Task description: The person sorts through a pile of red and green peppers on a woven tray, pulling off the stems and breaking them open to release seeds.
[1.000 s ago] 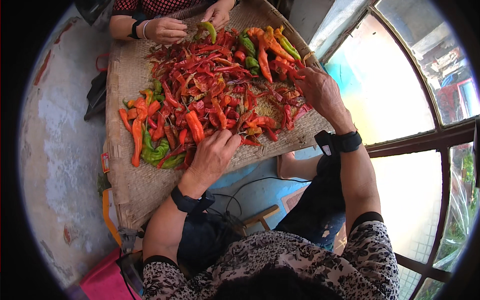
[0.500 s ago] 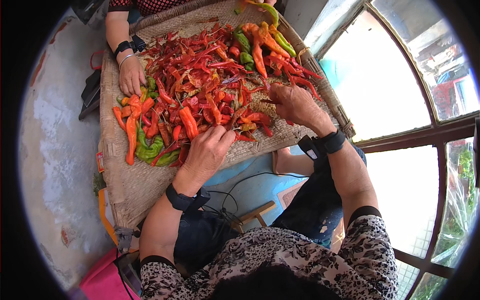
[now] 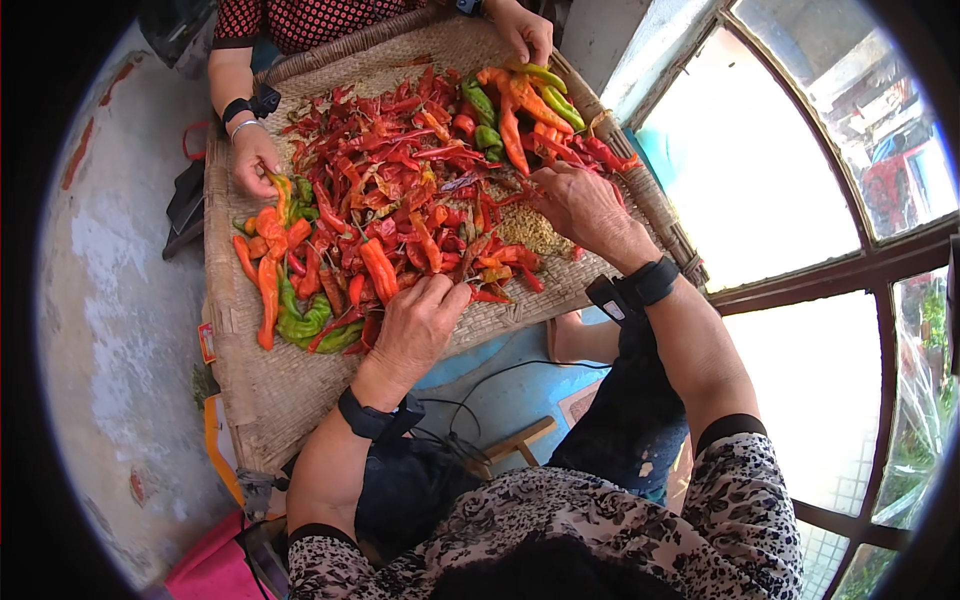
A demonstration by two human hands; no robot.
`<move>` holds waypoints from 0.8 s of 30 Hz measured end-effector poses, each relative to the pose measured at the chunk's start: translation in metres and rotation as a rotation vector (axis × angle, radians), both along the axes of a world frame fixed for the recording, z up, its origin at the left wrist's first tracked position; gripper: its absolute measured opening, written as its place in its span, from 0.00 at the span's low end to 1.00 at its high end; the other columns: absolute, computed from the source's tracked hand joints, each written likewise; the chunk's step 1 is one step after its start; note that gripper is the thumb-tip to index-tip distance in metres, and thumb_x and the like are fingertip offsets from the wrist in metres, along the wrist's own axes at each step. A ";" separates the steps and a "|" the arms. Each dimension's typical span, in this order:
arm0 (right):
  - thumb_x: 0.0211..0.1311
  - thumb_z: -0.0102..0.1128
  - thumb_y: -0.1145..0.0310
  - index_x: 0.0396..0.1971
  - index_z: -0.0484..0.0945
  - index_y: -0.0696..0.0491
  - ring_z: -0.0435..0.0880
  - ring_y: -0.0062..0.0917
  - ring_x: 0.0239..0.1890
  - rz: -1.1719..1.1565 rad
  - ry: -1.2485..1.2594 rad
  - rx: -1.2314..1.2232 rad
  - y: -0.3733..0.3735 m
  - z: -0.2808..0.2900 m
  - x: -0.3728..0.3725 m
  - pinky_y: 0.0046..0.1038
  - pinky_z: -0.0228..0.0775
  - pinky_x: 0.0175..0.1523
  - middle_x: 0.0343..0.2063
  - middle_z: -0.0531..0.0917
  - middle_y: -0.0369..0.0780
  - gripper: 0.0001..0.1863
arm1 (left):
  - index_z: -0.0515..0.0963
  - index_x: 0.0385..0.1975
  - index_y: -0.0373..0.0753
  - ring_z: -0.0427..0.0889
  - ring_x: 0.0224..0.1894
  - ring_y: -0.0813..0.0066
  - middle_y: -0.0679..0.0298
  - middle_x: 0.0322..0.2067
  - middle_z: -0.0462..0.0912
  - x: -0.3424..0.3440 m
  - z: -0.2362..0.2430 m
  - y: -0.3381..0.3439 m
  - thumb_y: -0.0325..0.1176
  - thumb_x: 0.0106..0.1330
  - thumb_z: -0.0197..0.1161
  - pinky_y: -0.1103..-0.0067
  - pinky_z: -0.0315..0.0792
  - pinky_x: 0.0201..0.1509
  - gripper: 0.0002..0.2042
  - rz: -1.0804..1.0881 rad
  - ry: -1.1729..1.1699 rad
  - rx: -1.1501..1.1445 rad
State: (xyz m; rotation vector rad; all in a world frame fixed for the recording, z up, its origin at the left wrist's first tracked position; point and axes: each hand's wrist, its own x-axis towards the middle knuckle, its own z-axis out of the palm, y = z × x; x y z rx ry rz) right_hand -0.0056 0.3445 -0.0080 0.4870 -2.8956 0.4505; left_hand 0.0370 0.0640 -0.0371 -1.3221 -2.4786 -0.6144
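Observation:
A woven tray (image 3: 250, 385) holds a pile of red, mostly shrivelled peppers (image 3: 385, 140), with fresher orange (image 3: 268, 300) and green ones (image 3: 305, 320) at both sides and pale seeds (image 3: 535, 230) at the right middle. My left hand (image 3: 420, 320) bends its fingers over the near middle of the pile; what its fingertips grip is hidden. My right hand (image 3: 590, 215) is closed at the pile's right, beside the seeds; I cannot make out what it holds.
Across the tray another person's hand (image 3: 255, 160) pinches a yellowish pepper at the left; their other hand (image 3: 525, 35) is over the far-right peppers. A pale wall (image 3: 120, 350) is left, a framed window (image 3: 870, 280) right, a wooden stool (image 3: 515, 440) and cables below.
My right hand has moved left from the tray's right edge; my left stays nearly in place. The other person's hands have separated, one down to the left side, the other to the far right.

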 end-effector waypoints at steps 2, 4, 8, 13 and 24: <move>0.59 0.62 0.66 0.44 0.79 0.55 0.81 0.40 0.37 -0.130 -0.082 0.251 -0.007 -0.011 -0.006 0.38 0.75 0.40 0.37 0.79 0.46 0.14 | 0.76 0.38 0.34 0.80 0.35 0.61 0.58 0.30 0.74 0.002 0.001 0.001 0.18 0.56 0.61 0.71 0.78 0.36 0.10 -0.005 -0.004 0.009; 0.58 0.62 0.65 0.43 0.79 0.55 0.81 0.40 0.37 -0.154 -0.096 0.294 -0.005 -0.016 -0.008 0.38 0.75 0.39 0.36 0.78 0.45 0.15 | 0.76 0.38 0.34 0.80 0.35 0.61 0.58 0.30 0.74 0.005 0.000 0.005 0.18 0.56 0.61 0.71 0.78 0.36 0.10 -0.007 -0.021 0.017; 0.57 0.58 0.69 0.37 0.79 0.56 0.82 0.41 0.36 -0.080 -0.045 0.329 -0.007 -0.022 -0.014 0.40 0.75 0.36 0.37 0.78 0.45 0.09 | 0.76 0.38 0.34 0.80 0.35 0.61 0.58 0.31 0.74 0.005 0.004 0.000 0.18 0.56 0.61 0.71 0.78 0.36 0.10 -0.003 -0.017 -0.007; 0.57 0.57 0.71 0.39 0.78 0.57 0.83 0.41 0.36 -0.034 0.015 0.336 -0.007 -0.030 -0.012 0.39 0.76 0.35 0.38 0.79 0.46 0.10 | 0.76 0.38 0.35 0.80 0.35 0.61 0.58 0.31 0.74 -0.002 -0.003 0.004 0.19 0.56 0.62 0.71 0.78 0.38 0.10 -0.004 0.003 0.005; 0.55 0.55 0.75 0.25 0.75 0.56 0.82 0.43 0.34 -0.021 0.118 0.188 -0.021 -0.024 -0.004 0.41 0.74 0.33 0.30 0.76 0.45 0.02 | 0.77 0.36 0.37 0.79 0.32 0.64 0.61 0.28 0.72 0.000 -0.002 0.000 0.22 0.54 0.62 0.72 0.77 0.34 0.09 0.018 0.052 -0.002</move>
